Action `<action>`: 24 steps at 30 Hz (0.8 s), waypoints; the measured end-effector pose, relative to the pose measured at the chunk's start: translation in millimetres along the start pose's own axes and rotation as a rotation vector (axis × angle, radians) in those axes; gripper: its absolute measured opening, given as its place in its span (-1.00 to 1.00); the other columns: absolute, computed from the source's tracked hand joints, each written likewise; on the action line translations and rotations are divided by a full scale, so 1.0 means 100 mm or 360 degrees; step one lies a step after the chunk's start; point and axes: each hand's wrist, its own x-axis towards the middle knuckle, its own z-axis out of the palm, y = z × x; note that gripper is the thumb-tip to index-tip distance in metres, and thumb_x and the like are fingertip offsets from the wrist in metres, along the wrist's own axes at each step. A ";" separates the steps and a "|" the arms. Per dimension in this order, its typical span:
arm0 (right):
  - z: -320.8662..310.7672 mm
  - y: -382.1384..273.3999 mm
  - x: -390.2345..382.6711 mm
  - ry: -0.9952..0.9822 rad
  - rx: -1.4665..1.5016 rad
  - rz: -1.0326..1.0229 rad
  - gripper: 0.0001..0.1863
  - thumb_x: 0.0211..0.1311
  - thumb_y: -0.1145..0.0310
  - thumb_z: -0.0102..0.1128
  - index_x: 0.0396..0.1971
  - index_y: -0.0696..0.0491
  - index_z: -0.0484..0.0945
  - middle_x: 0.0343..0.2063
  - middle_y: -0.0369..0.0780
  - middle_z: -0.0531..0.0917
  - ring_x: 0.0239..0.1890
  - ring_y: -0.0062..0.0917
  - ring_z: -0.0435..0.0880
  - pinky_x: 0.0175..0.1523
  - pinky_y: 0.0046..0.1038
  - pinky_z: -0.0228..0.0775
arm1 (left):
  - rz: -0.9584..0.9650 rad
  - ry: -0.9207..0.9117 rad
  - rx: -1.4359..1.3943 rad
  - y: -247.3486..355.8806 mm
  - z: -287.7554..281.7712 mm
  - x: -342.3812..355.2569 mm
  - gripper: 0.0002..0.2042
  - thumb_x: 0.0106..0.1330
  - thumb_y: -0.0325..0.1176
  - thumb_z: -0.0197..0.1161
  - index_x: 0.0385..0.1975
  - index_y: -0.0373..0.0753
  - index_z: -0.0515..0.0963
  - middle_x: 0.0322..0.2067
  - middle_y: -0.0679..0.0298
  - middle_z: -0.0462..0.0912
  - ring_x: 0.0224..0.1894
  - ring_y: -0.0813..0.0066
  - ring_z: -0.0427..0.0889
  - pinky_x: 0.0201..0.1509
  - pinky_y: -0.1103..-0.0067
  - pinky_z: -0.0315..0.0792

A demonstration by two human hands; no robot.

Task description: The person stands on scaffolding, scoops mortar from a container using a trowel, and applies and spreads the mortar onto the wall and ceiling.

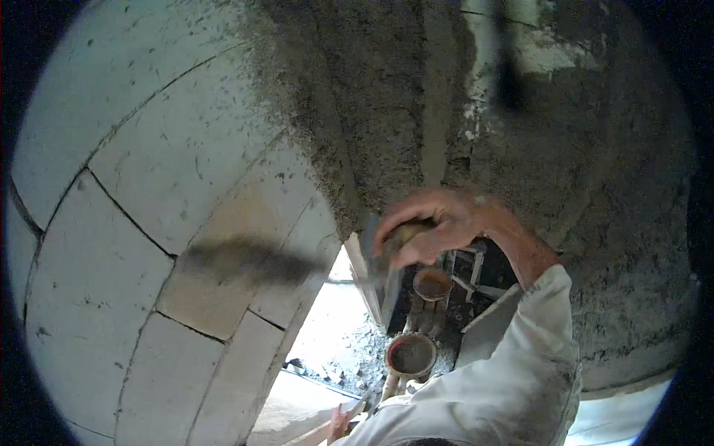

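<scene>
My right hand [439,223], at the end of a white sleeve, is closed around the handle of a trowel [253,260]. The trowel's dark grey blade is smeared by motion and stretches left across the pale block wall [97,230], joined to the handle by a thin shank. Whether the blade touches the blocks, I cannot tell. Wet grey mortar [372,97] covers the wall surface above and right of the hand. Low at the bottom edge, only a small part of my left hand [338,425] shows, beside a pale wooden strip [312,435]; its grip is hidden.
Below the right hand stand two round buckets, one with a brownish rim [417,291] and a nearer one with a reddish rim [390,355] holding grey mix. Planks [425,321] lie between them. Rubble [335,364] covers bright ground by the wall's edge.
</scene>
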 end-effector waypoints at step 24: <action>-1.53 0.71 -1.19 0.0597 -0.1468 0.1042 -0.41 0.26 -0.06 -0.05 0.02 0.17 0.41 -0.16 -0.09 0.53 -0.31 -0.36 0.56 -0.18 -0.31 0.44 | 0.0094 -0.0151 -0.0543 0.76 0.09 0.90 -0.43 0.17 -0.28 0.13 0.19 -0.30 0.19 -0.31 -0.01 0.56 -0.32 0.23 0.54 -0.25 0.43 0.41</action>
